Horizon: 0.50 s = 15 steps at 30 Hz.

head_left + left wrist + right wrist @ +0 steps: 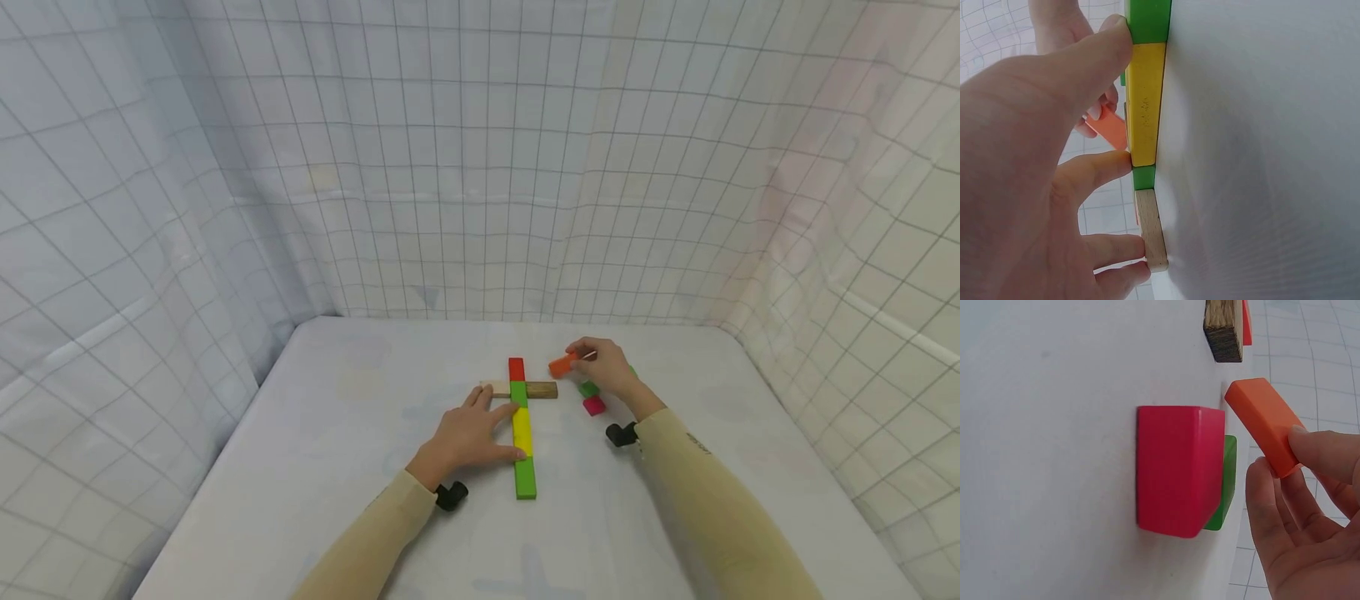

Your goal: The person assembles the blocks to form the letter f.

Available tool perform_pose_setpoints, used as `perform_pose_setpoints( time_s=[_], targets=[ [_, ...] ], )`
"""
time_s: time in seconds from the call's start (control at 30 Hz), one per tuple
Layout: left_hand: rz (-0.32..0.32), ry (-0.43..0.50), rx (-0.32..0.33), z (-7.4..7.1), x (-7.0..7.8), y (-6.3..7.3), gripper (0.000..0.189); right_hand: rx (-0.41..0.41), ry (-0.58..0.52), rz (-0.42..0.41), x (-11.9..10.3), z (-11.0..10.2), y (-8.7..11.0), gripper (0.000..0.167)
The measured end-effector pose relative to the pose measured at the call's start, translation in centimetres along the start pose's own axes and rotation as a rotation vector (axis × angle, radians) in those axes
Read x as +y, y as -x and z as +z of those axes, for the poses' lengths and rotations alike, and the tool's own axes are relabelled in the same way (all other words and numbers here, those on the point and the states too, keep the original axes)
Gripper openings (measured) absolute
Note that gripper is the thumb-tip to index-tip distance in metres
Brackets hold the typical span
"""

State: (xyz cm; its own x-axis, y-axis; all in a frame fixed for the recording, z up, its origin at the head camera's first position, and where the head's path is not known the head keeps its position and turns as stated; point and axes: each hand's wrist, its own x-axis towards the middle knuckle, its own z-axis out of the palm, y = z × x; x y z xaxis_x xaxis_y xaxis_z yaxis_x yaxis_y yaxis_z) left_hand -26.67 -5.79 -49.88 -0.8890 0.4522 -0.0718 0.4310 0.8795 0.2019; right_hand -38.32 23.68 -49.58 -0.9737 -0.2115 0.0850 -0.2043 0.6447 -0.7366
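Between the thumb and fingers of my right hand (606, 367) an orange block (1266, 425) is pinched, tilted, to the right of a red block (517, 369). My left hand (468, 433) is spread along the left side of a row of blocks. Its thumb touches near where the yellow block (522, 432) meets the near green block (525, 478), and its index fingertip is at the yellow block's far end. The other fingertips rest on the pale wooden block (1152, 231). A small green block (519, 394) lies between that and a dark wooden block (542, 390).
Below my right hand lie a pink-red block (1172, 469) and a loose green block (588, 388). Another bit of green (632, 371) shows behind the right wrist. The white table (337, 400) is bordered by grid-patterned curtains (480, 167) at the back and sides.
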Motion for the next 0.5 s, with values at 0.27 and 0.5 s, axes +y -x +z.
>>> perform_pose_setpoints(
  time_s=[0.27,0.5],
  targets=[
    [0.015,0.000,0.009,-0.09,-0.15,0.05,0.087,0.027,-0.009,0.008,-0.47,-0.42,-0.09,0.029],
    [0.025,0.006,0.014,-0.22,-0.18,0.03,0.086,0.044,-0.041,0.011,-0.90,-0.66,-0.39,0.031]
  ],
)
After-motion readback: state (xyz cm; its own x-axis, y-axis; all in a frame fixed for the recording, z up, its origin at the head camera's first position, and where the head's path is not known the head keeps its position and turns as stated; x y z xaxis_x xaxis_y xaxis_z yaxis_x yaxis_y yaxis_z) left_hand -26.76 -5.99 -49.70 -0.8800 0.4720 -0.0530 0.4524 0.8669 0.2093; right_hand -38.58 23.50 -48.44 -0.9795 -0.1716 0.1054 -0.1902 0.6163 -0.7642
